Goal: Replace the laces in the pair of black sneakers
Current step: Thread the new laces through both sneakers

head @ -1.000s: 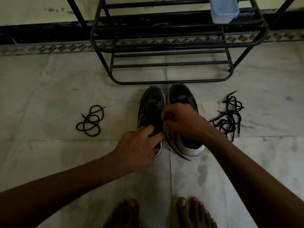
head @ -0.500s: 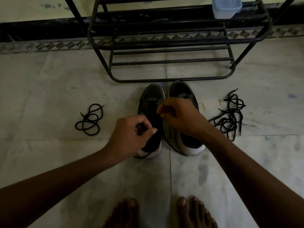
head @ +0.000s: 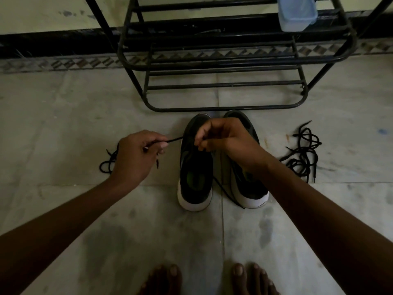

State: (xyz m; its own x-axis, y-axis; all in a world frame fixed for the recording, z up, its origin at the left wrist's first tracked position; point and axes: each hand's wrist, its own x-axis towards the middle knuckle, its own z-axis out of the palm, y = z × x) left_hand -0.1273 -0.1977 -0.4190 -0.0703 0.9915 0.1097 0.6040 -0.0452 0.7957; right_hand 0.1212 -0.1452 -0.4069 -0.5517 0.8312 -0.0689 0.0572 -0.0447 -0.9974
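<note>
Two black sneakers with white soles stand side by side on the floor, the left sneaker and the right sneaker. My left hand is out to the left of the left sneaker, pinching one end of a black lace that runs taut to that shoe. My right hand hovers over the toe ends of the pair, fingers closed on the lace's other part. A loose lace tail lies between the shoes. The lace holes are hidden by my right hand.
A tangle of black laces lies on the floor to the right. Another lace coil lies left, partly behind my left hand. A black metal shoe rack stands just beyond the shoes, holding a clear plastic box. My bare feet are near.
My left hand has left the heel of the left sneaker and moved up and out to the left, drawing the lace end taut. My right hand has lifted slightly toward the toes.
</note>
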